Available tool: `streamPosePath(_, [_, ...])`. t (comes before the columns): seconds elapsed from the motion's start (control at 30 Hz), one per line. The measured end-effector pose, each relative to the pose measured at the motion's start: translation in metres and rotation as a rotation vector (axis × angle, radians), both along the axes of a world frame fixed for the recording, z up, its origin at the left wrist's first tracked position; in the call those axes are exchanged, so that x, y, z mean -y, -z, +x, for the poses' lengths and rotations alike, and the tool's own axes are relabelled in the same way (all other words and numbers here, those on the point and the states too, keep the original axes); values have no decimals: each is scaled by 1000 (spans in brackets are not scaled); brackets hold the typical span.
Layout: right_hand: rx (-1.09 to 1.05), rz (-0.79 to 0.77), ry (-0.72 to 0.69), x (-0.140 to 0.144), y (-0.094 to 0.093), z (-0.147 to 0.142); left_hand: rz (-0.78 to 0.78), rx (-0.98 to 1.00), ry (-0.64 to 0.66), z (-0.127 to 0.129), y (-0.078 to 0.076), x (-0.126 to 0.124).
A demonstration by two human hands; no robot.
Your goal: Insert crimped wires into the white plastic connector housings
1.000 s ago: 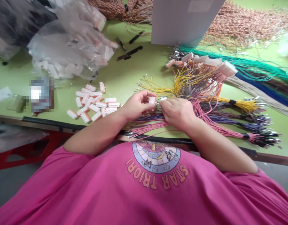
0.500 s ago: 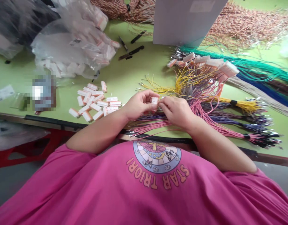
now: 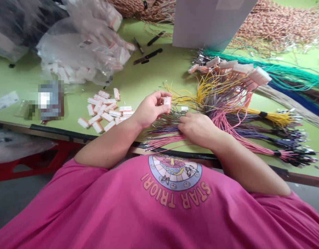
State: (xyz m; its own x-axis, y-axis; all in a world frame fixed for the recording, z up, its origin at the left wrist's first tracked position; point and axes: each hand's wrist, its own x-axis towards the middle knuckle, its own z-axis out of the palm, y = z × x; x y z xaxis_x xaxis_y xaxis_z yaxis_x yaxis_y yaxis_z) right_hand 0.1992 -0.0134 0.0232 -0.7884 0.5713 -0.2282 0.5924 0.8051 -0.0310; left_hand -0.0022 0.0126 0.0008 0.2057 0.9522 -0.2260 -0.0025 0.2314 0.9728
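white connector [image 3: 167, 101] pinched in left hand [image 3: 149, 110], right hand [image 3: 197, 128] clenched on pink wires [image 3: 164, 141], loose connectors [image 3: 104, 112] nearby

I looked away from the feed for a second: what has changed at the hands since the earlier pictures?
The right hand came off the white connector and dropped toward the loose wires near the table edge. The left hand lifted slightly and keeps pinching the connector. The connector pile and wire bundles lie as before.
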Motion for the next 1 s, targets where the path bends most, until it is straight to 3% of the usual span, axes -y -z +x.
streamPosePath(0.3, [-67, -93, 97, -5, -16, 11, -26, 31, 34, -3, -3, -1])
streamPosePath(0.5, [-117, -156, 69, -8, -17, 15, -37, 60, 38, -2, -7, 0])
streamPosePath(0.67, [-297, -144, 31, -11, -18, 21, -58, 120, 56, -1, -10, 1])
streamPosePath(0.77, [-433, -268, 14, -2, -19, 13, -83, 162, 91, -1, -9, 3])
streamPosePath(0.9, [-561, -508, -170, 22, -17, -8, -108, 254, 155, 0, -5, 5])
streamPosePath(1.0, [-624, -558, -362, 32, -14, -15, -118, 305, 187, -1, -2, 5])
